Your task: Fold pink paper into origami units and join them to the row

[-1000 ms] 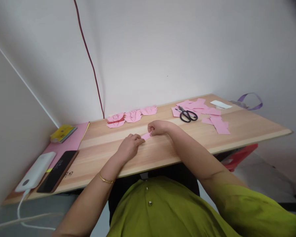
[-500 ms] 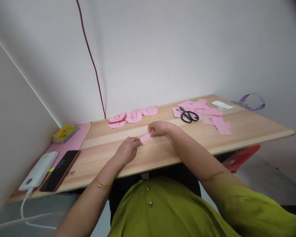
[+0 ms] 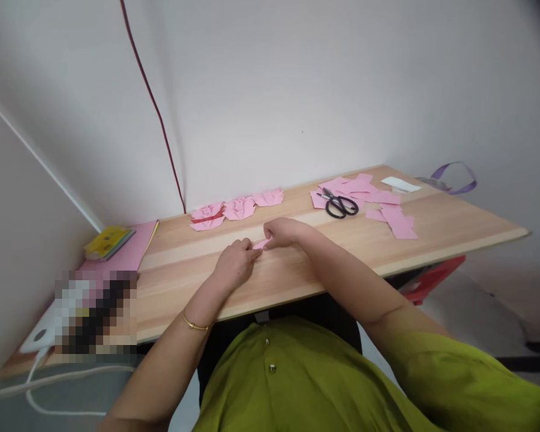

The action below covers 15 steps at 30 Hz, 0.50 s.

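Observation:
A small pink paper piece (image 3: 261,244) lies between my two hands near the middle of the wooden table (image 3: 283,276). My left hand (image 3: 237,261) pinches its left end, thumb and fingertips close together. On the other end, my right hand (image 3: 279,233) is closed with curled fingers gripping the paper. Only a short stretch of pink shows between them. Behind my hands, along the wall, sit three folded pink paper shapes (image 3: 239,208), the left one with a red strip across it.
Black-handled scissors (image 3: 342,206) and a pen rest on scattered pink paper pieces (image 3: 398,221) at the right. Farther right are a white strip (image 3: 400,184) and a purple strap (image 3: 465,174). At the left lie a yellow packet (image 3: 108,242), pink sheets and a white device (image 3: 40,336).
My hands have come closer together, and less of the pink paper shows between them. The view has shifted slightly. A pixelated patch now covers the phone area at the left.

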### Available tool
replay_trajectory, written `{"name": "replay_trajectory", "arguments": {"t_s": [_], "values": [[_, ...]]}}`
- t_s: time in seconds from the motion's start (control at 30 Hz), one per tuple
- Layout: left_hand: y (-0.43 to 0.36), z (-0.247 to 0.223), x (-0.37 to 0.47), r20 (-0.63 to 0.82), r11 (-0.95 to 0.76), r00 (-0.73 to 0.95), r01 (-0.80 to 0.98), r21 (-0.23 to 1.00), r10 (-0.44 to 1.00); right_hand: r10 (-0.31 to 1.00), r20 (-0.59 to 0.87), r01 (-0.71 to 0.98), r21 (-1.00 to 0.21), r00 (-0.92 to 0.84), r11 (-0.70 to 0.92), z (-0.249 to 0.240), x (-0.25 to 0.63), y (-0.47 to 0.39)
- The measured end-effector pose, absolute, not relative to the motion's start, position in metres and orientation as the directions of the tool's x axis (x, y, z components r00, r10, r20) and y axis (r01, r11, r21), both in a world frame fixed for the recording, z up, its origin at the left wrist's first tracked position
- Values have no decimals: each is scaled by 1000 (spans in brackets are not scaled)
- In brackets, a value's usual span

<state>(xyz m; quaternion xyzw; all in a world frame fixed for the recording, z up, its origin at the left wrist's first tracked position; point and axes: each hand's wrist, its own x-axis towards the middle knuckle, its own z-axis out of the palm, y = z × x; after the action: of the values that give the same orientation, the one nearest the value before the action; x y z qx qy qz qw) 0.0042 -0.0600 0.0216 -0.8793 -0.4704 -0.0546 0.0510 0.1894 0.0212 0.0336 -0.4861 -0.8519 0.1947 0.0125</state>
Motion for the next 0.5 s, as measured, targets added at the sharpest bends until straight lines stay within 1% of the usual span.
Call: {"name": "replay_trajectory", "arguments": {"t_s": [0.17, 0.37, 0.5], "values": [[-70, 20, -4, 149, -589, 584, 808, -20, 798, 815, -195, 807, -383, -546, 450, 38, 194, 21], [-77, 16, -9, 230, -612, 591, 790, 28, 773, 786, -226, 787, -412, -576, 458, 48, 201, 20], [-79, 15, -11, 249, -622, 591, 780, 65, 767, 776, -232, 781, -416, -587, 466, 49, 203, 20]]}}
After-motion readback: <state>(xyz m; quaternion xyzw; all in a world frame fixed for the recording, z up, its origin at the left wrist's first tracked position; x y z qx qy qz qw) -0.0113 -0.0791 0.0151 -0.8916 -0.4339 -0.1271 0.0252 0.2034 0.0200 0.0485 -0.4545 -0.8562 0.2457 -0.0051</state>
